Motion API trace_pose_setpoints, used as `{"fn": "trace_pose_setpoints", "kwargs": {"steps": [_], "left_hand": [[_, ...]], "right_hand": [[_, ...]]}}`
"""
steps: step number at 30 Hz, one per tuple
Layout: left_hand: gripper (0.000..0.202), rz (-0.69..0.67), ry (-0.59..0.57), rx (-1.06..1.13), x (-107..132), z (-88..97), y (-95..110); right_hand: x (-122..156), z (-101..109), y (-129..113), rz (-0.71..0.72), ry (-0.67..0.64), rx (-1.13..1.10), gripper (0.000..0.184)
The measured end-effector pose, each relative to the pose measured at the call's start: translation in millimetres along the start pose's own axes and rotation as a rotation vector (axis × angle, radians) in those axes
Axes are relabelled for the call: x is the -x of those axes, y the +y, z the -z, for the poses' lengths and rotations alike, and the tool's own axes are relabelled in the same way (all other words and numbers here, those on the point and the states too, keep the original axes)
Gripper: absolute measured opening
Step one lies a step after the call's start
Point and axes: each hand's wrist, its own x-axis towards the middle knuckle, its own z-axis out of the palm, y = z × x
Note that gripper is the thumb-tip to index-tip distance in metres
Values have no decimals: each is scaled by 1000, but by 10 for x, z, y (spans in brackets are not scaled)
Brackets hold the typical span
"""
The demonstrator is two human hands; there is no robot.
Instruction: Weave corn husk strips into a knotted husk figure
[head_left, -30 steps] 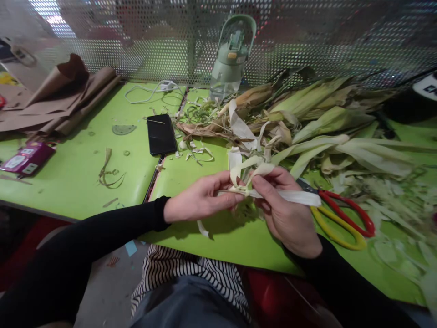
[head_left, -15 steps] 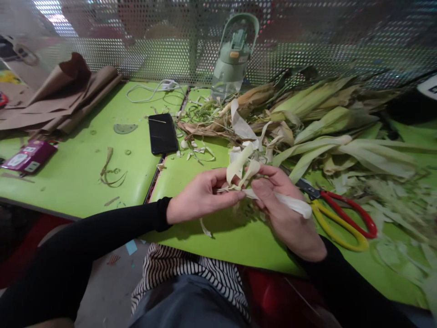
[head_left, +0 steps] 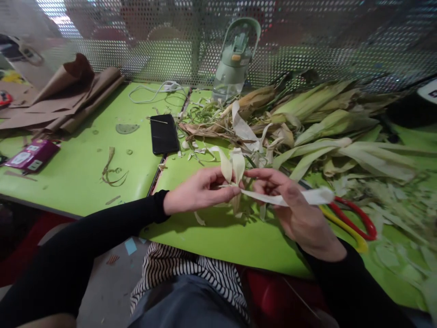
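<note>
My left hand (head_left: 201, 189) is closed, pinching a small bunch of pale corn husk pieces (head_left: 238, 165) between thumb and fingers. Two petal-like pieces stand up from that pinch. From the same spot a long whitish husk strip (head_left: 264, 197) runs right, across my right hand (head_left: 300, 214). The right fingers are curled with the strip at the thumb, and the index fingertip reaches to the bunch. Partly hidden behind the right hand are scissors with red and yellow handles (head_left: 367, 223). Both hands are just above the green table (head_left: 211, 239).
Corn husks (head_left: 317, 102) and shreds are heaped at the back right. A green-lidded bottle (head_left: 232, 68) stands against the perforated screen (head_left: 164, 50). Left of the heap are a black phone (head_left: 164, 134), a white cable (head_left: 150, 93), brown paper (head_left: 73, 100) and a purple packet (head_left: 34, 156).
My right hand has moved right and slightly down, drawing the whitish strip out straighter. The petal-like pieces stand more upright and have shifted left. The left hand has barely moved.
</note>
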Motion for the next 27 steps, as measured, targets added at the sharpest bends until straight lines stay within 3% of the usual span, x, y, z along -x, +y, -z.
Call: {"fn": "trace_pose_setpoints", "kwargs": {"steps": [3, 7, 9, 10, 13, 17, 21, 23, 27], "left_hand": [[29, -1, -71, -33, 13, -5, -34], [29, 96, -59, 14, 17, -5, 27], [31, 152, -38, 46, 12, -11, 71], [31, 166, -37, 58, 10, -18, 87], [29, 157, -68, 74, 5, -50, 92], [29, 158, -119, 69, 3, -59, 55], [30, 200, -65, 34, 4, -20, 33], [27, 203, -68, 5, 3, -21, 17], [15, 120, -159, -57, 0, -83, -40]], "right_hand": [[-27, 21, -52, -60, -89, -102, 54], [-89, 181, -166, -58, 85, -215, 70], [-118, 235, -195, -16, 110, -162, 71], [-126, 230, -197, -14, 38, -51, 72], [-115, 93, -161, -28, -125, 296, 48], [-56, -82, -96, 54, 81, 305, 25], [-37, -31, -70, 2, 168, 162, 22], [-54, -8, -72, -31, 117, 150, 25], [-87, -91, -73, -47, -110, 186, 25]]}}
